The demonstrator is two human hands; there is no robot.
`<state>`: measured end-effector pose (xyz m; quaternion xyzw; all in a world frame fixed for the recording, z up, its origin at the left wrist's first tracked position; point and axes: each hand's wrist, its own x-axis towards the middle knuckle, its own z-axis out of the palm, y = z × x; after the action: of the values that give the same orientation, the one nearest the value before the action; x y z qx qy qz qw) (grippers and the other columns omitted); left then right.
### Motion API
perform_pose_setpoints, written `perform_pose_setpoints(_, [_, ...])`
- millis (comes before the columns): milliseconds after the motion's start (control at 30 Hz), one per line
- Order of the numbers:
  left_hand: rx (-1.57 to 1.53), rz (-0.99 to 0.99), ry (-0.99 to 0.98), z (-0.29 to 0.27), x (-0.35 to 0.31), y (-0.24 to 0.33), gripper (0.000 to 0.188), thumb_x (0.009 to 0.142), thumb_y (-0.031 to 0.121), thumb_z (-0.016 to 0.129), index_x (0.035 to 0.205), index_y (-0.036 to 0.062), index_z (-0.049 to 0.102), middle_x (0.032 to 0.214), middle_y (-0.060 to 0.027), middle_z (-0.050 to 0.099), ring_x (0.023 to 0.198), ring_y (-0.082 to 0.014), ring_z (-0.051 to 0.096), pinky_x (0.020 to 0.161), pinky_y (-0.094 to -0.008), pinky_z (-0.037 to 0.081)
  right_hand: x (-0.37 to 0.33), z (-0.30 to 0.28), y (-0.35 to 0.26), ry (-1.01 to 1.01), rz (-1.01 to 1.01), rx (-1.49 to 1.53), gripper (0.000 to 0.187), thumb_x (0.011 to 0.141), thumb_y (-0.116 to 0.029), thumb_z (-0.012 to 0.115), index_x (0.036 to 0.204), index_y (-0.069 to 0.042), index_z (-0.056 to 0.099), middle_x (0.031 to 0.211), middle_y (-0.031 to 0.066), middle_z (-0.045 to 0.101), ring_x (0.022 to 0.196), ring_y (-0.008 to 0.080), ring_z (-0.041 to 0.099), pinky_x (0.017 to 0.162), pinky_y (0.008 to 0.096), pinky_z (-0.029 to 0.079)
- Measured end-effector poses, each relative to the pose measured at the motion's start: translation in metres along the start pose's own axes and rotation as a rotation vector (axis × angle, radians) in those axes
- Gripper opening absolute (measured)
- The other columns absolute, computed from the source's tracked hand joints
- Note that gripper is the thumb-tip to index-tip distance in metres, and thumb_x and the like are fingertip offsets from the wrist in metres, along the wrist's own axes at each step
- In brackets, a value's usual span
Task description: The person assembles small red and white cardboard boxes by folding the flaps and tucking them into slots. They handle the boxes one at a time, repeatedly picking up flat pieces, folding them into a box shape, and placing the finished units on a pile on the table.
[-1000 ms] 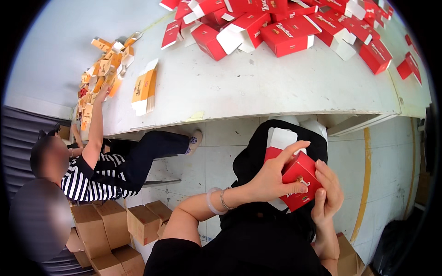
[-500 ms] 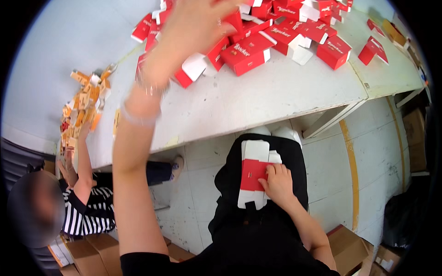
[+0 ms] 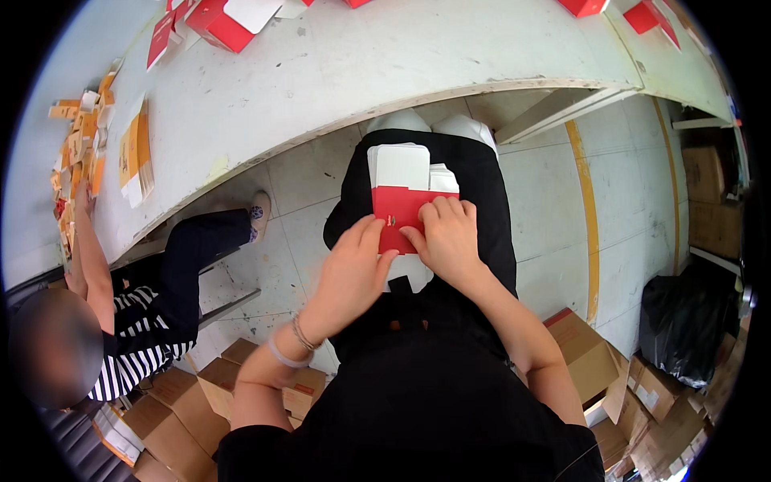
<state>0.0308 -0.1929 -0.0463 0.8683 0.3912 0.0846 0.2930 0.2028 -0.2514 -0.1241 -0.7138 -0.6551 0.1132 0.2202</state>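
Observation:
A stack of flat red-and-white folding cartons [image 3: 411, 195] lies across my lap, white flaps sticking out at its far end. My left hand [image 3: 351, 259] grips the top carton at its left side, fingertips on the red panel. On the right side, my right hand [image 3: 448, 238] has its thumb on the red panel and its fingers curled over the edge. Both hands are closed on the carton. Its lower edge is partly hidden by my hands.
Folded red cartons [image 3: 215, 24] lie on the white table [image 3: 337, 72] ahead. Flat orange cartons [image 3: 136, 157] and a pile of orange boxes [image 3: 80, 140] are at left, beside a co-worker in stripes [image 3: 144, 337]. Cardboard boxes [image 3: 582, 353] and a black bag [image 3: 681, 329] stand on the floor.
My left hand has come down from above the red cartons on the table to the stack on my lap. My right hand stays at the stack. The view has tilted downward.

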Motion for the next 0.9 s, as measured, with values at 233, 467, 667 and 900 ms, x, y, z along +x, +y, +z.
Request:
perform_pose_setpoints(233, [-0.059,-0.036,0.089,0.034,-0.003,0.007,0.057,0.085,0.012,0.067,0.131,-0.0121,0.043,0.135,-0.0308,0.046,0.124,-0.0426,0.049,0.103,-0.0412,0.043,0.035,-0.006,0.001,0.071,-0.044,-0.129,0.034,0.078,-0.032,0.073,0.088,-0.003,0.06,0.09,0.0124,0.062,0.087,0.0298,0.057,0.081,0.0426,0.039])
perform_pose_setpoints(467, [-0.062,0.074,0.152,0.012,-0.009,0.041,0.101,0.076,0.03,0.08,0.146,-0.0114,0.021,0.146,-0.0332,0.032,0.136,-0.0481,0.035,0.111,-0.0573,0.026,0.017,-0.06,-0.024,-0.137,0.303,0.583,0.031,0.082,-0.027,0.072,0.063,-0.006,0.061,0.064,0.0072,0.059,0.062,0.0256,0.055,0.07,0.0384,0.035])
perform_pose_setpoints(667, [-0.025,0.248,0.511,-0.009,0.022,0.037,0.087,0.07,0.028,0.081,0.138,-0.0089,0.041,0.132,-0.0298,0.05,0.109,-0.0379,0.059,0.082,-0.0407,0.05,0.039,-0.149,-0.051,0.105,-0.363,0.389,0.023,0.069,-0.022,0.079,0.069,-0.007,0.061,0.077,0.0033,0.056,0.078,0.0239,0.052,0.078,0.0384,0.037])
perform_pose_setpoints(900, [-1.133,0.21,0.244,-0.02,0.025,0.041,0.095,0.08,0.022,0.082,0.149,0.0087,0.018,0.136,-0.0128,0.043,0.117,-0.0193,0.054,0.087,-0.0318,0.051,0.027,-0.142,-0.026,0.509,-0.385,0.377,0.046,0.079,-0.03,0.076,0.11,0.0,0.063,0.108,0.0176,0.064,0.096,0.0345,0.062,0.091,0.0471,0.046])
